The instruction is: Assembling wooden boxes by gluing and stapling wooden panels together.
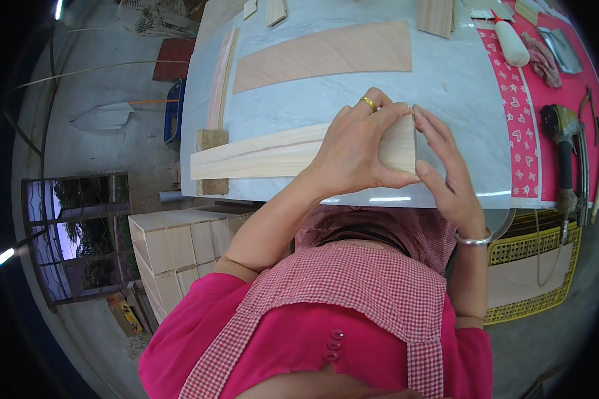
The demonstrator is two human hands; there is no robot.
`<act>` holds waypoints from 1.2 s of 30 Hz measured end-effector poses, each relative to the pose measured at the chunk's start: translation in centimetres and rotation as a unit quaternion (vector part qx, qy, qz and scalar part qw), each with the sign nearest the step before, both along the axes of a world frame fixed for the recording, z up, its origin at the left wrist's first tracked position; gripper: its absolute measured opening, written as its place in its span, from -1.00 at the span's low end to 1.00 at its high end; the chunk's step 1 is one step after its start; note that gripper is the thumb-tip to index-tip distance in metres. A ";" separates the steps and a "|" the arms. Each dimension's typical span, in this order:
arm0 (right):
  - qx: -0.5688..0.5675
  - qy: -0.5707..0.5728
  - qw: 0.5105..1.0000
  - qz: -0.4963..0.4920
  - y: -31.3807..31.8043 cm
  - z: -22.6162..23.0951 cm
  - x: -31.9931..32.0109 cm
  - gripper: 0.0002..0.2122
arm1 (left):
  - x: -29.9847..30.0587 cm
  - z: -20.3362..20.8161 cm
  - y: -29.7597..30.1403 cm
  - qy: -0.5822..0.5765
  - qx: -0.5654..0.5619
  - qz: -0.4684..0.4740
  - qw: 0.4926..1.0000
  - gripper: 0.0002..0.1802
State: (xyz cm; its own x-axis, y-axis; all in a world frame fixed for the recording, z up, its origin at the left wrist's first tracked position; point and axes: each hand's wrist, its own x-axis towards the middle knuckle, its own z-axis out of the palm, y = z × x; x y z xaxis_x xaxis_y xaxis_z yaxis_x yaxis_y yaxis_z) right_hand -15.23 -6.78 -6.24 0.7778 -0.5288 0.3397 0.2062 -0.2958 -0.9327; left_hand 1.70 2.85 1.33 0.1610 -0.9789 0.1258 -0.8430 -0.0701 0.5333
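A long pale wooden board (259, 154) lies crosswise near the front edge of the table, its left end resting over a wooden block (212, 187). My left hand (359, 143) spans the board near its right end, thumb on the near edge and fingers at the far edge. At that right end, my right hand (452, 169) pinches the two corners between thumb and fingers. A thin edge shows there; whether it is a separate end piece I cannot tell. Beyond the board lies a flat plywood panel (326, 56) with a curved edge. Narrow wood strips (223, 80) lie to its left.
On the right, a pink cloth (526, 143) carries an air nail gun (564, 146), a white bottle (511, 41) and a rag (542, 61). A yellow crate (532, 306) stands below. Stacked wooden pieces (180, 249) stand left of me. More wood pieces (436, 16) lie at the far edge.
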 end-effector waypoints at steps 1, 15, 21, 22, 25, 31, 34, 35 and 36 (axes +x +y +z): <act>-0.004 0.008 1.000 -0.008 0.8 0.2 -0.2 -0.46 | -0.1 0.0 0.0 0.002 0.001 0.002 1.000 -0.12; -0.084 0.056 0.993 -0.061 2.4 1.7 -5.5 -0.83 | 0.1 -0.1 0.0 -0.005 -0.004 0.006 1.000 -0.14; -0.363 0.294 0.763 -0.446 -9.3 -0.1 -15.0 -0.64 | 0.1 -0.6 0.2 -0.007 -0.013 0.002 1.000 -0.14; -0.383 0.291 0.759 -0.439 -10.9 -1.4 -17.0 -0.64 | 0.1 -0.7 0.2 0.003 -0.029 0.011 1.000 -0.14; -0.382 0.501 0.688 -0.360 -13.8 -4.1 -19.7 -0.43 | 0.2 -1.1 0.3 -0.008 -0.032 0.003 0.999 -0.17; -0.426 0.466 0.707 -0.318 -18.0 -3.8 -18.0 -0.44 | 0.5 -0.9 0.2 0.003 -0.021 0.000 1.000 -0.19; -0.245 0.560 0.721 -0.327 -19.5 -1.2 -16.2 -0.57 | 0.4 -1.2 0.1 -0.003 -0.030 -0.004 1.000 -0.20; -0.254 0.561 0.717 -0.327 -19.2 0.4 -15.6 -0.57 | 0.5 -1.1 0.2 -0.006 -0.026 -0.002 1.000 -0.19; -0.234 0.560 0.739 -0.293 -18.8 2.5 -15.2 -0.61 | 0.5 -1.1 0.2 -0.009 -0.022 -0.002 1.000 -0.18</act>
